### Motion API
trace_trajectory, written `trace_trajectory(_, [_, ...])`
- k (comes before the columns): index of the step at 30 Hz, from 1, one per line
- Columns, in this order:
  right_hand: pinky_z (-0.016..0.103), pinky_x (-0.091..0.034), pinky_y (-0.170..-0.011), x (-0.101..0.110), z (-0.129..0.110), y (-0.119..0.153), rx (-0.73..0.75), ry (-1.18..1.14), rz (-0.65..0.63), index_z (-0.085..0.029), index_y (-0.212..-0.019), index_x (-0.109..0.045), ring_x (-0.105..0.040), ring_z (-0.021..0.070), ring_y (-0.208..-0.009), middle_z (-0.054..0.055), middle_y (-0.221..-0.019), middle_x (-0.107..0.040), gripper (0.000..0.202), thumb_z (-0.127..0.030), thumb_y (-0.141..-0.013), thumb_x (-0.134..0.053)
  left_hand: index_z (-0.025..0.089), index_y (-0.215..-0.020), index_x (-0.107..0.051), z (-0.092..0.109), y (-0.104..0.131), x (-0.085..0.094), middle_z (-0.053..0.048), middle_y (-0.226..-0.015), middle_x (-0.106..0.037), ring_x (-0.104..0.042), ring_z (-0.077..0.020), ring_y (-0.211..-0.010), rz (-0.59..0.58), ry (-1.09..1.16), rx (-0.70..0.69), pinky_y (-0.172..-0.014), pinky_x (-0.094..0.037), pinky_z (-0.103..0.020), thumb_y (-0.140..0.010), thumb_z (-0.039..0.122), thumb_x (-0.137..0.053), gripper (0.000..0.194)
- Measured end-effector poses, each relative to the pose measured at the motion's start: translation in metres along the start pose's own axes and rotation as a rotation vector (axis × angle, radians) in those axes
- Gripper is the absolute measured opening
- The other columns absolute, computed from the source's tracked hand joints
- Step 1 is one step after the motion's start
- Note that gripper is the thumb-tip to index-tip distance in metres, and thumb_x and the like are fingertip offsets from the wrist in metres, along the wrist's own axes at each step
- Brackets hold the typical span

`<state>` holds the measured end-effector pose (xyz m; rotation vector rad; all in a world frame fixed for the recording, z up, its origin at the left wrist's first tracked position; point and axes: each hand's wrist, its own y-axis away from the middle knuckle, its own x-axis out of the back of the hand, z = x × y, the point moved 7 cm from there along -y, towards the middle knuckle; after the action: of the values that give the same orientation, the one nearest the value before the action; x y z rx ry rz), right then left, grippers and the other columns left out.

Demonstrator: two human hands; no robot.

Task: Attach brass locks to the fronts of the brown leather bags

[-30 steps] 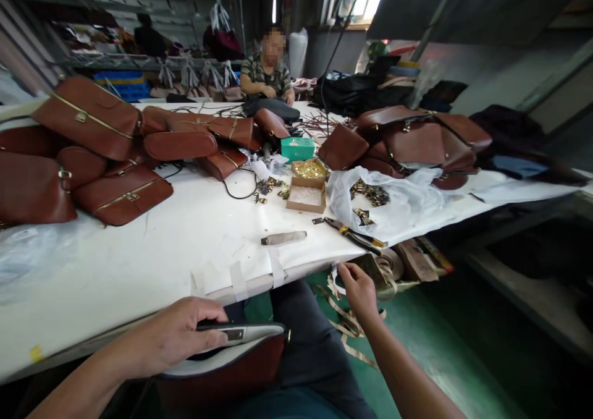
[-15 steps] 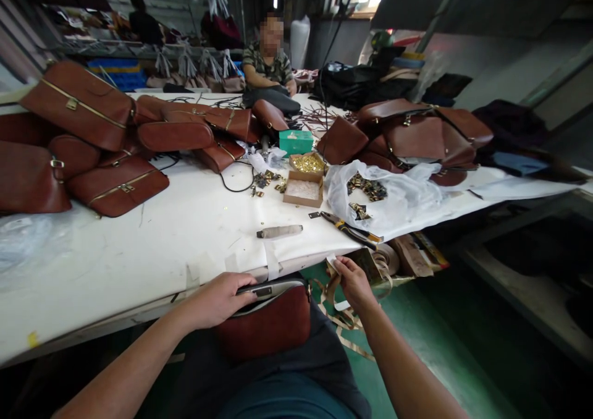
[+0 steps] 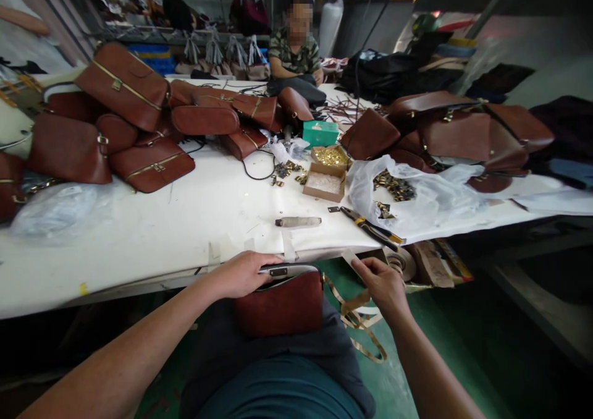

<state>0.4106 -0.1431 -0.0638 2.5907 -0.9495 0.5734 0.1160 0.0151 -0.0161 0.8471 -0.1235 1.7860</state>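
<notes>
A brown leather bag (image 3: 282, 306) rests on my lap at the table's front edge, its top open and pale lining showing. My left hand (image 3: 248, 273) grips the bag's left rim, beside a small dark metal plate (image 3: 278, 271) on the lining. To the right of the bag, my right hand (image 3: 380, 278) pinches a short pale strip of tape (image 3: 351, 258) between thumb and fingers. Beyond my hands on the white table (image 3: 222, 221) lie a wrapped rod (image 3: 299, 222) and yellow-black pliers (image 3: 370, 228).
Brown bags (image 3: 152, 167) are piled at left and right. Small boxes (image 3: 324, 183) and a plastic bag of metal fittings (image 3: 417, 199) stand mid-table. Rolls (image 3: 402, 263) and loose tan strips (image 3: 361, 320) are below the edge. A person (image 3: 295, 54) sits across the table.
The camera view has turned left, so the scene sits further right. My right hand and its strip are slightly further from the bag. My left hand keeps its grip on the bag.
</notes>
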Motion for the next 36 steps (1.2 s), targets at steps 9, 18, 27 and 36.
trace_trajectory(9, [0.027,-0.037,-0.068,-0.116,-0.161,0.057,0.692,0.365,-0.458,-0.022,-0.079,-0.073,-0.06,0.0159,-0.074,0.001,-0.078,-0.068,0.025,-0.04,-0.096,-0.071,0.027,-0.13,-0.072,-0.003,-0.001,0.002,0.0,-0.121,-0.078,-0.07,-0.0242,-0.105,-0.004,0.1,-0.032,-0.096,-0.05,-0.03,-0.085,0.022,-0.062,0.046])
trace_trajectory(18, [0.029,-0.033,-0.07,-0.131,-0.13,0.072,0.632,0.635,-0.387,-0.025,-0.081,-0.075,-0.064,0.0176,-0.077,0.0,-0.081,-0.074,0.021,-0.04,-0.096,-0.072,0.026,-0.138,-0.066,-0.013,0.001,0.002,0.0,-0.138,-0.07,-0.066,-0.0216,-0.123,-0.071,0.183,-0.105,-0.108,-0.045,-0.029,-0.088,0.015,-0.057,0.051])
trace_trajectory(27, [0.031,-0.031,-0.07,-0.137,-0.13,0.068,0.63,0.689,-0.289,-0.023,-0.08,-0.075,-0.063,0.0196,-0.075,0.002,-0.08,-0.075,0.023,-0.041,-0.096,-0.072,0.021,-0.121,-0.071,-0.003,0.001,0.006,-0.004,-0.115,-0.077,-0.07,-0.0249,-0.1,-0.012,0.032,-0.044,-0.084,-0.05,-0.029,-0.079,0.031,-0.073,0.044])
trace_trajectory(36, [0.032,-0.033,-0.072,-0.127,-0.124,0.075,0.644,0.694,-0.329,-0.025,-0.083,-0.076,-0.065,0.0197,-0.078,0.002,-0.085,-0.076,0.021,-0.035,-0.099,-0.066,0.025,-0.109,-0.074,0.005,0.0,0.001,-0.006,-0.105,-0.079,-0.071,-0.0264,-0.095,0.129,-0.171,0.064,-0.078,-0.049,-0.031,-0.091,0.042,-0.064,0.026])
